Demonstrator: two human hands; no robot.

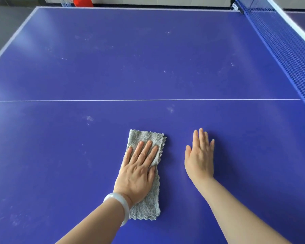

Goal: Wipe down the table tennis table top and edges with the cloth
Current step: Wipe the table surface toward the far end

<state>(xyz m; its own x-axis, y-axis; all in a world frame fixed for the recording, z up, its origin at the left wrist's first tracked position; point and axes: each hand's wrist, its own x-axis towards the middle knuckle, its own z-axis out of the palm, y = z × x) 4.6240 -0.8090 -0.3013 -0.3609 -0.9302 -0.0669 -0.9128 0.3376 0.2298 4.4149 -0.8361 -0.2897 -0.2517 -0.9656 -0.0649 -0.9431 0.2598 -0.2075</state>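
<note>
Bright, even light on the blue desk [148, 59], pale glare pooling at the left of the frame. Shadows faint, soft-edged. The wide lens stretches the corners; the net [287, 48], upper right, looks slightly soft.

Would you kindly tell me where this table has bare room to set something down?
Beyond the white line, out to the net, the table is bare; so is the near part left of the cloth. The near middle is crowded: left hand on the cloth, right hand flat beside it.
</note>
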